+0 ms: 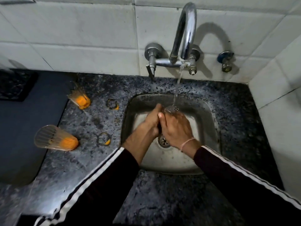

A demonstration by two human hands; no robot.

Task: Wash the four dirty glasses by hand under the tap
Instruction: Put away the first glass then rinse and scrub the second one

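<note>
Under the tap (pixel 185 30), our left hand (pixel 151 121) and right hand (pixel 176 128) clasped a clear glass (pixel 171 109), mostly hidden.

Three glasses — two (pixel 56 138) (pixel 79 99) on the counter (pixel 162 201), one (pixel 171 110) under the tap (pixel 185 30).

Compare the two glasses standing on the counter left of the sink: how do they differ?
The near glass sits closer to the camera and looks larger; the far glass stands nearer the wall and looks smaller. The near glass shows its ribbed wall and open rim clearly; the far glass is blurred. Both are clear, with orange dregs at the bottom, standing untouched on the speckled counter.
</note>
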